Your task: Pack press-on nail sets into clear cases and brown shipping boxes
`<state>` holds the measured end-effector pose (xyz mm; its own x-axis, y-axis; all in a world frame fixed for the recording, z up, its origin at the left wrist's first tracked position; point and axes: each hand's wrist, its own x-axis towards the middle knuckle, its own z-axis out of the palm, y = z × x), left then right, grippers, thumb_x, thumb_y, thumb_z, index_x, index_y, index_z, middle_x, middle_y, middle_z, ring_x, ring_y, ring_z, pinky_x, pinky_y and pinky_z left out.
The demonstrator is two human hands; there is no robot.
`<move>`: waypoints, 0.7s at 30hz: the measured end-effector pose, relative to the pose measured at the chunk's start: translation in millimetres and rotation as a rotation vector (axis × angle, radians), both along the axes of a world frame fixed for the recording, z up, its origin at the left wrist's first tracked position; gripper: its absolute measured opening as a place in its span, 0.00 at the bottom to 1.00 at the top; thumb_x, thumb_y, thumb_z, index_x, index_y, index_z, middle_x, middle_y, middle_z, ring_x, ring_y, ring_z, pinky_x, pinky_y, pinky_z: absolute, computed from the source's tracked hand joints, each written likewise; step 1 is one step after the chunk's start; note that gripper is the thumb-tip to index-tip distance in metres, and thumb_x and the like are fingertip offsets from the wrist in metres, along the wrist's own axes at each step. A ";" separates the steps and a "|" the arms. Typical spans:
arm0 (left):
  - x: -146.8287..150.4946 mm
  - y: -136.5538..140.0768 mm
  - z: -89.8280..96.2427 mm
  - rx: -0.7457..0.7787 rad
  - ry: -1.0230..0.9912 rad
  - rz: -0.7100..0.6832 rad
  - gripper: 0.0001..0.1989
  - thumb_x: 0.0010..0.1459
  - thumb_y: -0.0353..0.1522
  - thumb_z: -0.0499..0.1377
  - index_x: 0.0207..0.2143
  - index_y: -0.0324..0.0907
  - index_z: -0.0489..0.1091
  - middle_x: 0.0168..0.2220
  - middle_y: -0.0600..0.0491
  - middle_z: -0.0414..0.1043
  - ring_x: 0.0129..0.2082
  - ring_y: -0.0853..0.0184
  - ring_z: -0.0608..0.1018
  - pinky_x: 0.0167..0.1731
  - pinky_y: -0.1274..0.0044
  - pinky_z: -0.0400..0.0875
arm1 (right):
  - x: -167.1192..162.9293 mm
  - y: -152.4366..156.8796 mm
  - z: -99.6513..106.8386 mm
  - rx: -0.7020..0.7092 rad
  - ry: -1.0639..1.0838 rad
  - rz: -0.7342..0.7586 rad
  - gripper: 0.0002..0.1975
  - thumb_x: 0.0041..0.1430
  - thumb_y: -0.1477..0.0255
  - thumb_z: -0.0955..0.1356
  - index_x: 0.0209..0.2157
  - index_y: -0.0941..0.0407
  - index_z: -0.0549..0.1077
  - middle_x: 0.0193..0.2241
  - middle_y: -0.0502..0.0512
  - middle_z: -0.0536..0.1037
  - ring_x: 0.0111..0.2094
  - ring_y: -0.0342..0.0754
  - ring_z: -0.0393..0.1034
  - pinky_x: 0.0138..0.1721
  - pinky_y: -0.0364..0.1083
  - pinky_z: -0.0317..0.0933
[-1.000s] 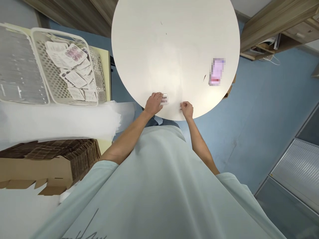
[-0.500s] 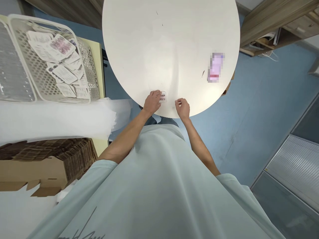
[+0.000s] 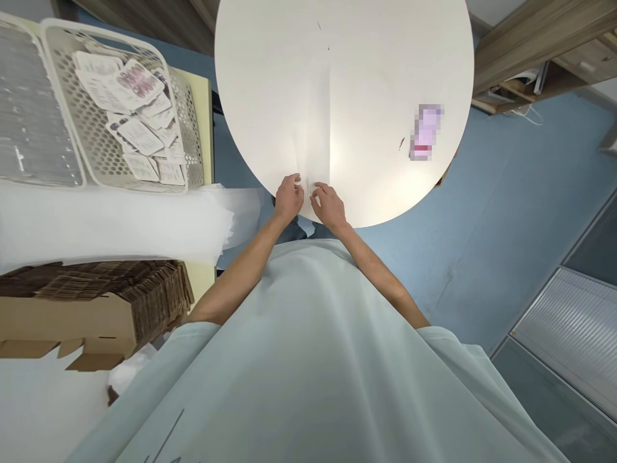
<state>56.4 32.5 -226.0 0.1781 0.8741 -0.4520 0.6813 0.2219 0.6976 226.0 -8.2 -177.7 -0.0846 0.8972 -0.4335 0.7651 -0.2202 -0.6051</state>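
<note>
A thin, whitish translucent sheet (image 3: 318, 128) lies lengthwise on the round white table (image 3: 385, 58), its near end between my hands. My right hand (image 3: 330, 204) is closed in a pinch at that near end, thumb and index finger around the sheet's edge. Just to the left, my left hand (image 3: 290, 198) rests at the table's front edge with thumb and fingers apart. The small clear pack with dark round pieces does not show plainly now; the sheet and fingers cover that spot.
On the left, a white perforated basket (image 3: 195, 154) holds many printed blister cards (image 3: 139, 136). A stack of white translucent sheets (image 3: 116, 222) and folded brown cardboard boxes (image 3: 67, 321) lie nearer. A pixelated pinkish object (image 3: 427, 132) is on the table's right side.
My right hand has moved left toward my left hand, bringing the sheet's near end over. The small pack, visible before under my left fingers, is now covered. The view has shifted slightly.
</note>
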 end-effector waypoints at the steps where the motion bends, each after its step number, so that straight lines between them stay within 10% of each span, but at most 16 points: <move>1: -0.7 -0.4 2.7 -0.054 -0.005 0.053 0.23 0.80 0.37 0.49 0.68 0.42 0.74 0.65 0.40 0.81 0.61 0.55 0.85 0.67 0.61 0.79 | -3.0 1.6 -0.8 -0.018 0.001 0.012 0.14 0.84 0.67 0.64 0.50 0.52 0.81 0.73 0.62 0.76 0.70 0.58 0.72 0.67 0.58 0.76; 11: 15.6 6.5 -3.7 -0.259 0.164 0.187 0.13 0.70 0.36 0.61 0.49 0.45 0.84 0.51 0.44 0.89 0.56 0.51 0.88 0.60 0.62 0.80 | -10.0 6.1 -4.2 -0.119 -0.009 0.026 0.11 0.82 0.64 0.69 0.51 0.53 0.82 0.74 0.64 0.74 0.72 0.61 0.72 0.69 0.61 0.75; 21: 19.8 -2.2 -7.6 -0.216 0.237 0.136 0.09 0.73 0.36 0.59 0.44 0.46 0.80 0.46 0.41 0.88 0.52 0.46 0.86 0.57 0.57 0.81 | 27.5 20.1 -21.5 -0.261 -0.061 -0.372 0.16 0.78 0.61 0.72 0.58 0.57 0.79 0.58 0.67 0.85 0.59 0.61 0.82 0.65 0.60 0.74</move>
